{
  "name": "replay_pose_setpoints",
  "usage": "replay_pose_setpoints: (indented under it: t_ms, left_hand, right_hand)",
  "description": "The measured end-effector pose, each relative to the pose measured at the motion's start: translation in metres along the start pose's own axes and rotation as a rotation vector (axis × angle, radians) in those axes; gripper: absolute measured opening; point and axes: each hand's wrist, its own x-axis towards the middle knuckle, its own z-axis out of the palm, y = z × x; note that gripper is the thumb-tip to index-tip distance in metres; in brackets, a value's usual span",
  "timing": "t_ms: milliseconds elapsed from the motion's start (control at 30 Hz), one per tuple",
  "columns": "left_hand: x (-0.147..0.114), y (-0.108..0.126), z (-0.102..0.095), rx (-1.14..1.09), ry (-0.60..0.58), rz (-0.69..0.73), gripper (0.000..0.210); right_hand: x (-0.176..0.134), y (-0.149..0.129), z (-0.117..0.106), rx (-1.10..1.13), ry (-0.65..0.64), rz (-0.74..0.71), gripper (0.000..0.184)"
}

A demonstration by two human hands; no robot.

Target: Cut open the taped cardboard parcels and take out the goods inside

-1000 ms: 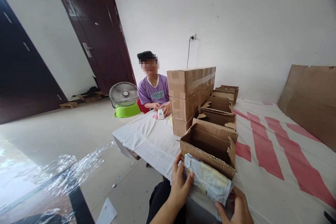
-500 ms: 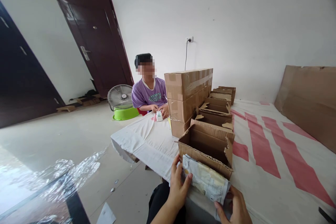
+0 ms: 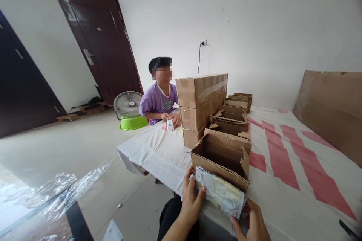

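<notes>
A flat printed plastic packet [image 3: 219, 192], whitish with pale yellow, lies lengthwise between my hands against the near wall of an open cardboard box [image 3: 217, 171]. My left hand [image 3: 190, 197] grips its left end, thumb on the front and fingers behind. At its right end my right hand [image 3: 251, 220] pinches the lower corner between thumb and fingers. The box stands upright at the table's near edge, flaps raised, and its visible inside is dark. Part of each hand's fingers is hidden behind the packet.
More open boxes [image 3: 230, 126] run in a row behind the nearest one. Left of them stand stacked taped cartons [image 3: 188, 116]. Across the table [image 3: 152, 147] a person in a purple shirt [image 3: 157, 101] handles a small white packet [image 3: 170, 125]. A large cardboard sheet [image 3: 329, 111] leans at right.
The view has shifted slightly. The person across the table has raised and turned their head a little. My hands keep the same hold on the packet.
</notes>
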Motion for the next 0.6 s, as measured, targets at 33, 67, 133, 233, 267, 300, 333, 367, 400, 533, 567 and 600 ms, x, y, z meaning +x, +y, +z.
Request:
replay_pose_setpoints:
  t_ms: [33, 67, 133, 233, 267, 300, 333, 367, 400, 533, 567, 600]
  left_hand:
    - [0.000, 0.000, 0.000, 0.000, 0.000, 0.003, 0.043]
    - [0.000, 0.000, 0.000, 0.002, 0.001, 0.006, 0.043]
    - [0.001, -0.001, 0.000, 0.013, 0.006, 0.014, 0.042]
    - [0.001, -0.004, 0.000, 0.040, 0.009, 0.029, 0.040]
    - [0.001, -0.005, 0.000, 0.044, 0.008, 0.033, 0.040]
    - [0.001, -0.006, 0.000, 0.045, 0.012, 0.036, 0.040]
    - [0.001, -0.006, 0.001, 0.043, 0.015, 0.037, 0.040]
    - [0.001, -0.006, 0.001, 0.039, 0.020, 0.036, 0.040]
    - [0.002, -0.006, 0.001, 0.036, 0.023, 0.033, 0.039]
    - [0.003, -0.003, 0.002, 0.034, 0.024, 0.016, 0.038]
    - [0.003, -0.003, 0.002, 0.034, 0.027, 0.016, 0.038]
    - [0.004, -0.002, 0.002, 0.033, 0.030, 0.019, 0.038]
  right_hand:
    - [0.000, -0.001, 0.000, 0.003, 0.004, 0.005, 0.058]
    - [0.001, -0.002, -0.001, 0.005, 0.008, 0.008, 0.058]
    - [0.001, -0.005, -0.002, 0.006, 0.013, 0.010, 0.056]
    - [0.002, -0.011, -0.004, -0.004, 0.023, 0.014, 0.054]
    - [0.002, -0.013, -0.004, -0.008, 0.021, 0.017, 0.054]
    - [0.002, -0.015, -0.005, -0.013, 0.022, 0.027, 0.054]
    - [0.002, -0.016, -0.005, -0.016, 0.020, 0.040, 0.053]
    - [0.002, -0.018, -0.006, -0.017, 0.013, 0.053, 0.053]
    - [0.003, -0.019, -0.006, -0.017, 0.006, 0.061, 0.053]
    - [0.005, -0.023, -0.009, -0.007, 0.006, 0.046, 0.053]
    - [0.006, -0.024, -0.009, -0.006, 0.016, 0.044, 0.053]
    - [0.007, -0.025, -0.010, -0.005, 0.028, 0.049, 0.053]
